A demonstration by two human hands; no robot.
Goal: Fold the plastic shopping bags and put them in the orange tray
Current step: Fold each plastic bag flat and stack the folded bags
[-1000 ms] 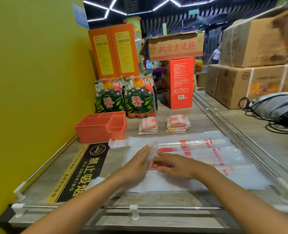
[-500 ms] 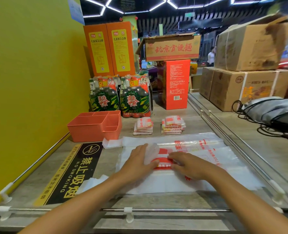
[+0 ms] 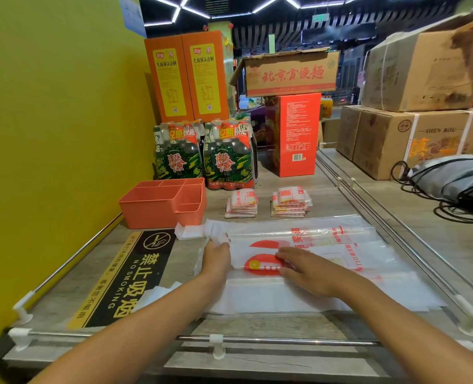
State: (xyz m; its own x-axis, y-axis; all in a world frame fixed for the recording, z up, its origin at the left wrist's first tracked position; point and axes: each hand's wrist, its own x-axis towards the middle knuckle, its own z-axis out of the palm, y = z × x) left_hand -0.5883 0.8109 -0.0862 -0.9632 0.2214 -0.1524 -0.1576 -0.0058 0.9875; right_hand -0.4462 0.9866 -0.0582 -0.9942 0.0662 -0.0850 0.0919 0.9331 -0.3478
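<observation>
A clear plastic shopping bag [image 3: 326, 245] with red print lies flat on the wooden counter, stretched left to right. My left hand [image 3: 217, 259] is at its left end, fingers pinching a bunched bit of the plastic near the handles. My right hand [image 3: 304, 268] lies flat on the bag's middle, fingers straight, pressing down beside the red round logo. The orange tray [image 3: 157, 209], with several compartments, stands behind and to the left, against the yellow wall. Two small stacks of folded bags [image 3: 242, 203] [image 3: 290, 200] sit behind the flat bag.
Two packs of green bottles [image 3: 204, 159] and a red carton [image 3: 296, 134] stand at the back. Cardboard boxes [image 3: 412, 139] and a grey bag with black cords [image 3: 451, 181] fill the right side. A metal rail [image 3: 285, 340] runs along the front edge. A black no-smoking sticker [image 3: 130, 275] lies left.
My left hand has slid left and away along the bag and now pinches its left end. My right hand stays pressed on the middle. The view has shifted slightly.
</observation>
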